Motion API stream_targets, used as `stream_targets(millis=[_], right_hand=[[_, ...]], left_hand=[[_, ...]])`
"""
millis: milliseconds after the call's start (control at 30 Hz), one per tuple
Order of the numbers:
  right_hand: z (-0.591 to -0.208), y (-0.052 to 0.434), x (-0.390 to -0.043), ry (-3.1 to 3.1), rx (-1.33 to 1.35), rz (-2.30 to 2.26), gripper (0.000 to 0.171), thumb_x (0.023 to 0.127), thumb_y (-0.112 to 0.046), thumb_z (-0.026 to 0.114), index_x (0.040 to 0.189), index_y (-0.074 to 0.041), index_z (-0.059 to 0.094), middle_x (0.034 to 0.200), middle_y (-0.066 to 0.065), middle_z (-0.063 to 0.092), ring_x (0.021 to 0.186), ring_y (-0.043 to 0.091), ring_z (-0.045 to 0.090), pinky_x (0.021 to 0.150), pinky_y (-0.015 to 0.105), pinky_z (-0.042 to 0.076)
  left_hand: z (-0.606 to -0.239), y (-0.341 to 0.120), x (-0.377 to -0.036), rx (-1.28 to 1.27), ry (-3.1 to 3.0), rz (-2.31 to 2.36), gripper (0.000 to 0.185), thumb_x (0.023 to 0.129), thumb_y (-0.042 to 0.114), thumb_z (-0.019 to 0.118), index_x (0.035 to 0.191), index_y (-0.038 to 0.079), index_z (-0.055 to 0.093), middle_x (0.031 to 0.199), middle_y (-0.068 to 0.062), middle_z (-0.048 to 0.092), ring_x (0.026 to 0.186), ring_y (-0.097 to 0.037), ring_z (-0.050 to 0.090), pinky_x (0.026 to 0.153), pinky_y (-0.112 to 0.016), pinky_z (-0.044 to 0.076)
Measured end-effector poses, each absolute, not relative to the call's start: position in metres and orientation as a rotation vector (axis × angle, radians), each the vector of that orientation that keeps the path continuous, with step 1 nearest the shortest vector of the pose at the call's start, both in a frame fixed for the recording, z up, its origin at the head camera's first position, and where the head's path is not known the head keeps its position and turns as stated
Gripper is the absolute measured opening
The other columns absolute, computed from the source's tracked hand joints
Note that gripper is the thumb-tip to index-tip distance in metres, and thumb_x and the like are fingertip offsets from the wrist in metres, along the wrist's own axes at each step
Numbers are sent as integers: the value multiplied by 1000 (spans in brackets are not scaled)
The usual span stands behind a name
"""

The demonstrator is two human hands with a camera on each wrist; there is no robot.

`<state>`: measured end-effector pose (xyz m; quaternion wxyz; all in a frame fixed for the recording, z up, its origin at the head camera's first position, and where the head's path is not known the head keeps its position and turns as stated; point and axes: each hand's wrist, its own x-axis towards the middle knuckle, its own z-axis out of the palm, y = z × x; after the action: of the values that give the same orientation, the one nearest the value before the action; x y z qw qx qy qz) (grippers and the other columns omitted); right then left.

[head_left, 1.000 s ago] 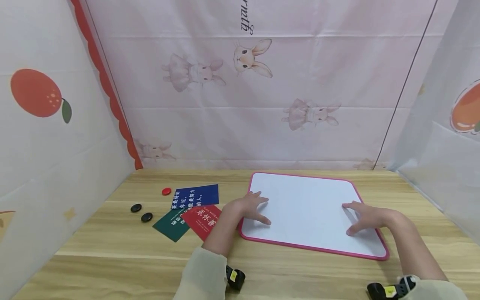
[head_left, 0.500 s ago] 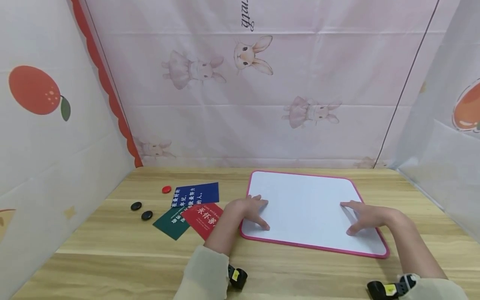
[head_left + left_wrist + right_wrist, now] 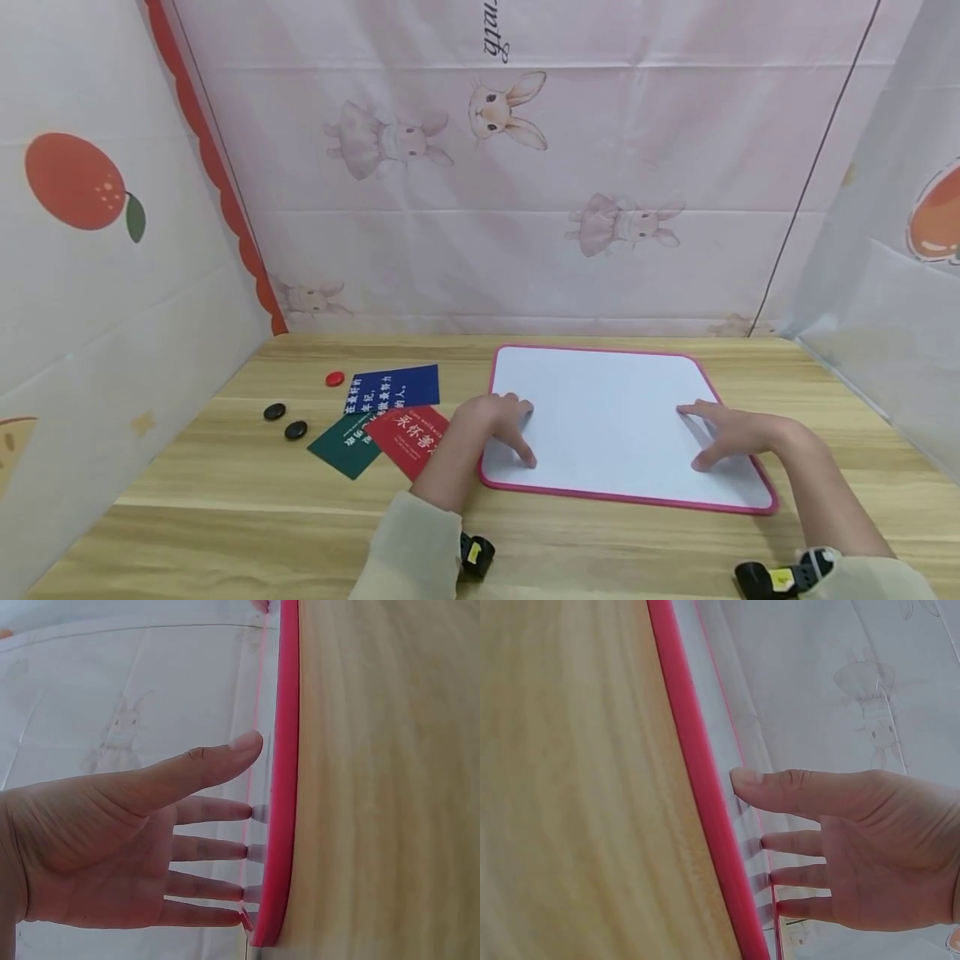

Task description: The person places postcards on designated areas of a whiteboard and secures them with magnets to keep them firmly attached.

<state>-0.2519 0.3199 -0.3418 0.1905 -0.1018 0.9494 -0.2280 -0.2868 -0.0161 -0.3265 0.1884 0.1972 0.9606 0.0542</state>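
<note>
Whiteboard [image 3: 603, 421], overlapping cards [image 3: 408, 435] left, discs [image 3: 296, 430] beyond

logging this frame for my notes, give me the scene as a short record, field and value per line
whiteboard: pink-rimmed, flat on the wooden table
left hand: fingertips on the whiteboard's left part
right hand: fingertips on its right part
left of whiteboard: red card partly over blue card and green card
far left: red disc, nearer black disc, farther black disc
backdrop: pale pink, rabbit prints
</note>
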Motion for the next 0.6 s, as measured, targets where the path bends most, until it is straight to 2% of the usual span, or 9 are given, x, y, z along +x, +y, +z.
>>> stream_targets(millis=[167, 233, 333, 433, 600], right_hand=[[-343, 321, -250, 2663, -283, -654, 87, 74, -34, 74, 139, 3, 29, 140, 37, 12, 124, 56, 9, 91, 71, 14], [-343, 322, -250, 2674, -273, -665, 88, 74, -36, 74, 139, 3, 29, 140, 37, 12, 124, 56, 10, 91, 71, 15], [-343, 323, -250, 2698, -262, -671, 89, 73, -38, 74, 139, 3, 30, 139, 38, 13, 123, 56, 11, 90, 71, 17], [-343, 324, -250, 2698, -244, -669, 90, 71, -38, 75, 139, 3, 30, 139, 37, 13, 122, 56, 12, 89, 72, 17], [-345, 324, -252, 2688, -240, -658, 90, 72, -37, 75, 139, 2, 29, 139, 37, 12, 122, 56, 13, 89, 72, 17]], left_hand=[[-328, -15, -291, 603, 2717, 161, 81, 68, 42, 78, 137, 18, 43, 131, -6, 44, 119, -25, 39, 93, -45, 40], [-331, -16, -294, 619, 2727, 198, 83, 69, 42, 77, 139, 18, 41, 136, -7, 40, 124, -26, 35, 95, -46, 37], [-336, -19, -298, 649, 2732, 273, 85, 71, 40, 76, 142, 17, 35, 146, -7, 27, 134, -28, 20, 101, -50, 28], [-339, -20, -302, 663, 2708, 300, 86, 72, 40, 75, 144, 18, 32, 150, -6, 19, 137, -28, 9, 104, -52, 20], [-341, -20, -303, 610, 2678, 269, 87, 71, 41, 76, 144, 20, 33, 150, -3, 21, 137, -25, 10, 104, -51, 20]])
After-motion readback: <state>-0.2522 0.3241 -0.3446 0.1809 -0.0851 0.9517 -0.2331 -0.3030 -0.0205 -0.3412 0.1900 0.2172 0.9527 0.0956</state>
